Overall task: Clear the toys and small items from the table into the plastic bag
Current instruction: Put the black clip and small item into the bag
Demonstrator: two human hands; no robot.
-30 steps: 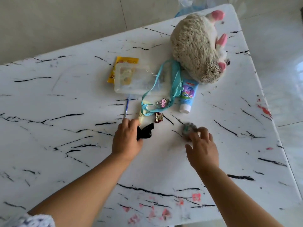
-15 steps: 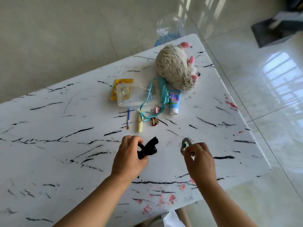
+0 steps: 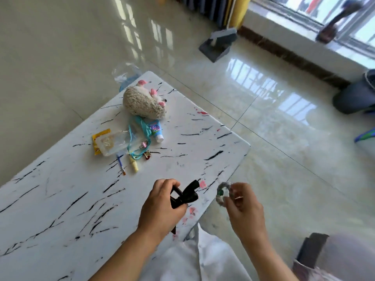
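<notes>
Hands now lifted off table (image 3: 71, 199), pulled back to near edge. Left hand (image 3: 162, 207) grips black bow (image 3: 187, 194). Right hand (image 3: 242, 205) pinches grey ring (image 3: 221, 196). White bag (image 3: 203, 258) waits just below. Hedgehog (image 3: 142, 103), tube (image 3: 156, 130) still on table.

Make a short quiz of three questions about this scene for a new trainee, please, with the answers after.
1. True or false: the left hand holds a black bow.
2. What does the right hand hold? A) grey fuzzy ring B) small tube C) paintbrush
3. Fill in: the small tube lies on the table next to the plush ____.

Key: 1 true. 2 A, the grey fuzzy ring. 3 hedgehog.
</notes>
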